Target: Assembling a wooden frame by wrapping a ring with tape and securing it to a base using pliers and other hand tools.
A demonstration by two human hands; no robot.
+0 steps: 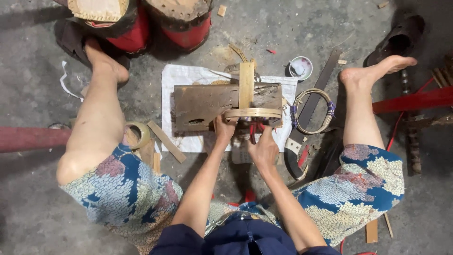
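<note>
Left hand (224, 128) pinches curved bamboo strip (252, 113) against near edge of worn wooden block (205, 106). Right hand (264, 150) closed around red-handled tool (253, 132) just beneath. Step looks like shaping strip; next move likely needs steady hold.

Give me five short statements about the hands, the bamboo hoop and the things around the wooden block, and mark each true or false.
1. The left hand touches the bent bamboo hoop on the wooden block. True.
2. The right hand rests on the roll of tape. False: it is at the block's near edge, by a red-handled tool.
3. A coil of cane strips lies right of the block. True.
4. The block sits on bare floor. False: it lies on a white sheet.
5. The small white cup stands left of the block. False: it is up and right.
</note>
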